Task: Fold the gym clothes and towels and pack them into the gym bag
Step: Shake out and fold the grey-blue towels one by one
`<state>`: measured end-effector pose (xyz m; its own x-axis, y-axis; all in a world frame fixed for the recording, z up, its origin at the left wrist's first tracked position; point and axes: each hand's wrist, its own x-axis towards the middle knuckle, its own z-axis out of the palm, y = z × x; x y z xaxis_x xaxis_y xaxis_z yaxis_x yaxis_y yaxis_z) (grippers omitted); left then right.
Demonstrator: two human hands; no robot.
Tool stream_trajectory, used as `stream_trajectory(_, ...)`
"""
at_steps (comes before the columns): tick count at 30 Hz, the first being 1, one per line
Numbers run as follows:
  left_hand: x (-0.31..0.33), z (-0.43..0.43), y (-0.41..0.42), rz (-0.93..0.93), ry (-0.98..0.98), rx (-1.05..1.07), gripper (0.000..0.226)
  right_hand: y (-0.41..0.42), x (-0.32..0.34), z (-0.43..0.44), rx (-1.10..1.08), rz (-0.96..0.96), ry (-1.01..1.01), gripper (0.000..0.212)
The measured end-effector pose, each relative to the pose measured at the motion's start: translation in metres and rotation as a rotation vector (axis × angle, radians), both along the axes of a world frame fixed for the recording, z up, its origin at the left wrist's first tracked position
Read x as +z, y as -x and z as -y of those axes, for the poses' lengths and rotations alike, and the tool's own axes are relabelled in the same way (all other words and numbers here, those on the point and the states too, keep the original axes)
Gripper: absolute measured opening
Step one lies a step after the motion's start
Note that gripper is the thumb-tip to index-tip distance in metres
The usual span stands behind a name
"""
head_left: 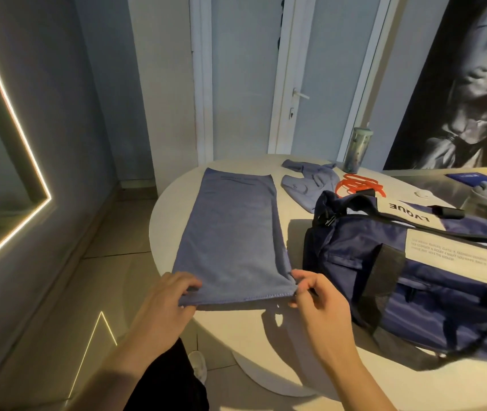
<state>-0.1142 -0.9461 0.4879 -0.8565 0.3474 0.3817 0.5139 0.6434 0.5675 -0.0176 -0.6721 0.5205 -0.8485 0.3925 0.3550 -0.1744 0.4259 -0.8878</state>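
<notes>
Towel (230, 232) in a long folded strip, flat on the desk (171, 221). Left hand (165, 298) pinches its near corner at 7 o'clock, and right hand (316, 295) pinches the corner at 5 o'clock. Bag (414, 268) lies just beside the towel at 3 o'clock, and a crumpled top (310, 182) lies at 1 o'clock.

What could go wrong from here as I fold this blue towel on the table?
1. Your left hand and right hand pinch only the near corners of the towel, right at the rim of the table; if one slips, that end may drop over the edge.
2. The gym bag sits close beside the towel's right edge, so a fold carried forward could brush it and end up crooked.
</notes>
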Motion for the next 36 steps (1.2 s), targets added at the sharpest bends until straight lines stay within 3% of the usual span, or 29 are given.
stream_trajectory(3,-0.004,0.016,0.001,-0.012,0.029,0.007,0.04,-0.004,-0.009,-0.008,-0.043,0.071,0.008,0.026)
stream_trajectory(7,-0.003,0.034,0.002,-0.006,0.008,0.038,0.038,0.001,-0.018,-0.014,-0.063,0.136,-0.079,0.015)
stream_trajectory(15,0.012,0.052,-0.006,0.112,-0.161,0.128,0.026,0.0,-0.017,-0.013,0.017,0.129,-0.22,0.011)
stream_trajectory(25,0.041,0.073,-0.02,0.2,-0.22,0.121,0.014,0.009,0.015,-0.006,0.022,0.058,-0.294,0.007)
stream_trajectory(36,0.123,0.049,0.126,0.011,-0.241,0.053,0.007,0.141,0.122,-0.016,0.06,0.175,-0.593,0.017)
